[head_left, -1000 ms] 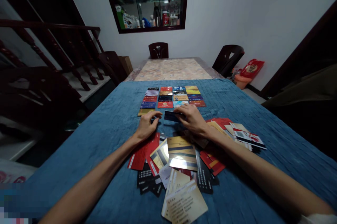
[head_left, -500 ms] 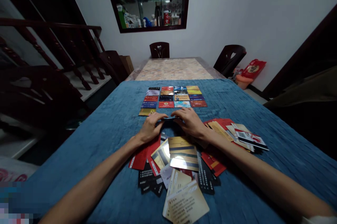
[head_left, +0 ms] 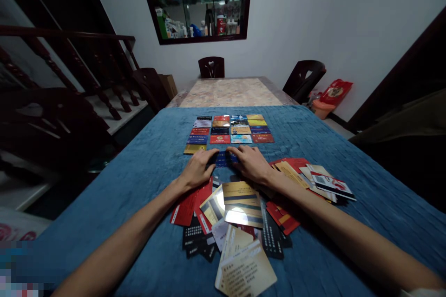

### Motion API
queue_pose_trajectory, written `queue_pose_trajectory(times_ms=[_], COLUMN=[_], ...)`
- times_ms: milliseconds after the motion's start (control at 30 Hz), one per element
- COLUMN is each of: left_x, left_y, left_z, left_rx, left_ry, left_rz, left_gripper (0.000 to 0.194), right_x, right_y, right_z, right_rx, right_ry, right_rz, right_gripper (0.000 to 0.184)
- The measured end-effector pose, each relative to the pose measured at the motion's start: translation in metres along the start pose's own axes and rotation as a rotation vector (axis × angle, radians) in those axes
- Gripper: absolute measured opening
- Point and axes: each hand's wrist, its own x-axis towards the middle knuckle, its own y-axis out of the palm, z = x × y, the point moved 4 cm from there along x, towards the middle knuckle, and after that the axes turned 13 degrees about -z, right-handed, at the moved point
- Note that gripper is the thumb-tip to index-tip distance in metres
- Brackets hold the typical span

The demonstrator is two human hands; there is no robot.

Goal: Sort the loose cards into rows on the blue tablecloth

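blue card (head_left: 226, 158): between the hands, just nearer than the rows, printed face showing; whether flat on the cloth or slightly raised, i cannot tell.
left hand (head_left: 198, 167): fingers and thumb grasping the blue card's left end.
right hand (head_left: 252, 164): fingers curled over the right end and hiding it; they appear to grip it, though the thumb is hard to make out.
rows (head_left: 219, 130): four full lines of four cards, faces up, fairly straight, close together.
gold card (head_left: 193, 149): alone at the left of a fifth line, just beyond the left hand.
done so far: seventeen cards laid out, by my count.
not laid out: the blue card and both heaps, too overlapped to count; judging by their spread, a good deal remains.
near heap (head_left: 240, 215): fanned and overlapping, mostly backs up, in red, black, gold and cream, with dark stripes and small print.
side heap (head_left: 292, 171): by the right forearm, red and tan, a white card with a black band on top.
plastic: thin, stiff-looking oblongs with rounded corners; a gold back throws a bright glare.
cloth (head_left: 121, 185): blue, plush, dull, faintly rippled.
table (head_left: 228, 91): pale mottled top past the cloth's far edge.
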Motion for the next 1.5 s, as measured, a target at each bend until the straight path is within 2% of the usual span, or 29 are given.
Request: queue_pose_trajectory(times_ms=[200,700,1000,1233,1500], left_x=[-0.002,0.0,0.001,0.006,0.019], left_y=[0.004,0.002,-0.002,-0.012,-0.027], left_z=[0.003,0.005,0.004,0.004,0.019], left_rx=[0.037,-0.045,-0.053,-0.014,0.086], left_ry=[-0.073,-0.061,-0.056,-0.039,-0.026], left_rz=[0.065,0.045,0.033,0.068,0.033], left_gripper=[0.055,0.059,0.055,0.049,0.051], right_x=[0.0,0.001,0.002,0.005,0.035], right_y=[0.003,0.002,-0.004,-0.001,-0.001], right_z=[0.001,-0.004,-0.008,-0.007,0.001], right_rx=[0.033,0.086,0.068,0.118,0.054], right_ry=[0.03,0.021,-0.032,-0.06,-0.084], right_rz=[0.063,0.088,-0.023,-0.029,-0.064], right_gripper=[0.053,0.061,0.058,0.054,0.05])
